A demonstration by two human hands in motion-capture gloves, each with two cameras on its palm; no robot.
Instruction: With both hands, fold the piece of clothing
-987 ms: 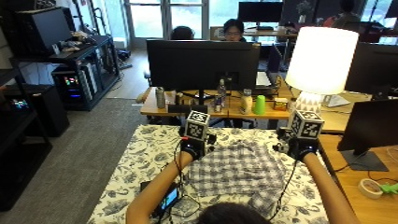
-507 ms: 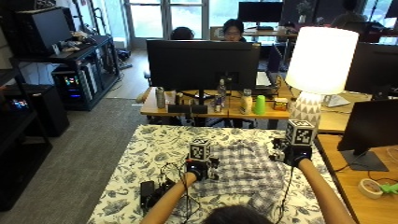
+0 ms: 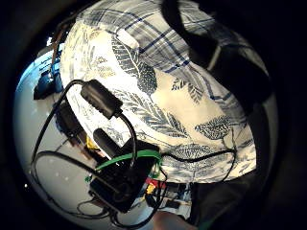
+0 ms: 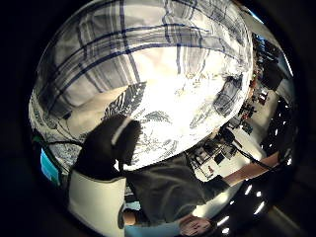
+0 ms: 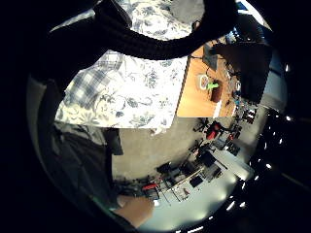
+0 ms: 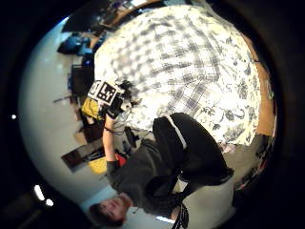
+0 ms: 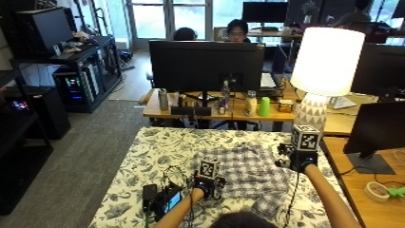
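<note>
a blue-and-white checked cotton shirt (image 7: 253, 172) is lying crumpled on the leaf-print tablecloth (image 7: 145, 156). the left hand (image 7: 206, 186) is sitting at its near edge, the right hand (image 7: 296, 160) at its far side; i cannot tell either grip.

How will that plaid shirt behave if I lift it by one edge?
The plaid shirt lies flat with soft wrinkles on the floral tablecloth, so it is probably floppy and would drape. It looks thin, likely light. Cloth on cloth may drag rather than slide.
</note>
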